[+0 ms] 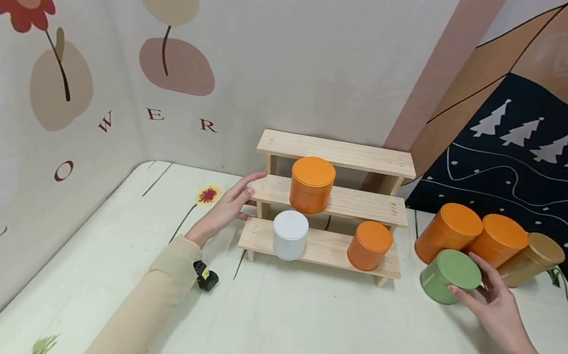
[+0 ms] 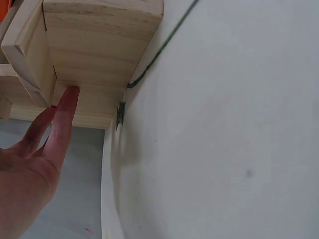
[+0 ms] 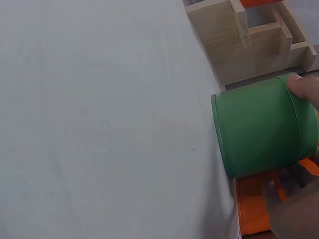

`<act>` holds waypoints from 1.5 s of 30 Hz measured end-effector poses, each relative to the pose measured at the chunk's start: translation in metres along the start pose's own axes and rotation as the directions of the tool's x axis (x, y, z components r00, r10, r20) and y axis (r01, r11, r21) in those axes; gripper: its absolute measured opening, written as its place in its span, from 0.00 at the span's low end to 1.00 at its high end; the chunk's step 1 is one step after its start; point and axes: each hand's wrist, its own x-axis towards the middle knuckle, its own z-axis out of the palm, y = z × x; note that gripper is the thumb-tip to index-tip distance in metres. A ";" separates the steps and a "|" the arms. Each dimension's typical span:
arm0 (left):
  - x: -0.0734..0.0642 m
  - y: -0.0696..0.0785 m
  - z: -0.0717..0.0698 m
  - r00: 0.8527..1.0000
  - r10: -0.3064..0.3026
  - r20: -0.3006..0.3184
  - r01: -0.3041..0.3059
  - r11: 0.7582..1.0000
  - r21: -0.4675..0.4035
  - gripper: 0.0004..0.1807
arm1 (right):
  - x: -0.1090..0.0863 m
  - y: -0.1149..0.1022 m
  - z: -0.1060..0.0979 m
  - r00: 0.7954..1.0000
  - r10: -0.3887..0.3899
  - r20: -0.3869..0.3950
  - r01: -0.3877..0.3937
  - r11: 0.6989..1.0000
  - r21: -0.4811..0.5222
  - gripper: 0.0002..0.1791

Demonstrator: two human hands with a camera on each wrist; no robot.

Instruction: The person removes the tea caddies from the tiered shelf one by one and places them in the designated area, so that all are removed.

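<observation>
A three-tier wooden shelf point(image 1: 321, 248) stands against the back wall cloth. My left hand point(image 1: 226, 208) is at its left end, and in the left wrist view its extended fingers point(image 2: 65, 117) touch the wood. On the right, my right hand point(image 1: 496, 303) grips a round green tin point(image 1: 443, 277) by its lid side, with the thumb on the near side. The right wrist view has the thumb at the lid seam of the green tin point(image 3: 261, 127). The middle tier bears an orange tin point(image 1: 311, 184); the lowest bears a white tin point(image 1: 289, 236) and a small orange tin point(image 1: 370, 246).
Right behind the green tin stand a tall orange tin point(image 1: 449, 233), another orange tin point(image 1: 500, 240) and a gold tin point(image 1: 533, 260), close together. A printed pale cloth covers the table point(image 1: 295, 325). Printed fabric walls point(image 1: 303, 51) rise at the back and sides.
</observation>
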 end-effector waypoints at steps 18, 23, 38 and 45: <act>0.000 -0.002 0.001 1.000 0.000 0.001 0.000 1.000 0.000 0.27 | 0.003 -0.016 -0.020 0.982 -0.128 -0.136 0.145 0.982 0.124 0.32; 0.000 -0.001 0.001 1.000 0.001 0.000 -0.001 1.000 0.006 0.27 | 0.008 -0.025 -0.021 0.980 -0.130 -0.150 0.160 0.966 0.204 0.30; 0.000 -0.001 0.001 1.000 -0.001 -0.001 0.001 1.000 -0.010 0.27 | 0.019 -0.047 -0.021 0.971 -0.218 -0.096 0.238 0.881 0.408 0.23; 0.000 -0.001 0.001 1.000 0.002 -0.003 -0.002 1.000 -0.008 0.27 | 0.026 -0.058 -0.015 0.971 -0.239 -0.015 0.224 0.887 0.404 0.22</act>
